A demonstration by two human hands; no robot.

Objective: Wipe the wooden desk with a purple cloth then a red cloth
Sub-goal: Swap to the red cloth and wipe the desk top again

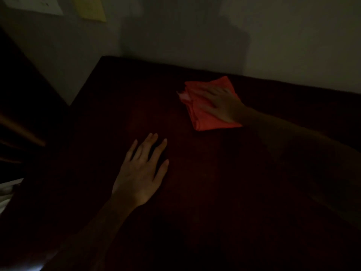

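The scene is very dim. A folded red cloth (203, 116) lies on the dark wooden desk (195, 192), toward its far edge near the wall. My right hand (220, 104) presses flat on top of the cloth, fingers spread and slightly blurred. My left hand (140, 173) rests palm down on the bare desk surface, nearer to me and left of the cloth, with its fingers apart and nothing in it. No purple cloth is in view.
A pale wall (293, 45) runs along the desk's far edge. Two sheets of paper, one white (35, 4) and one yellow (90, 7), hang on the wall at the top left. Dark furniture (19, 114) stands beside the desk's left edge.
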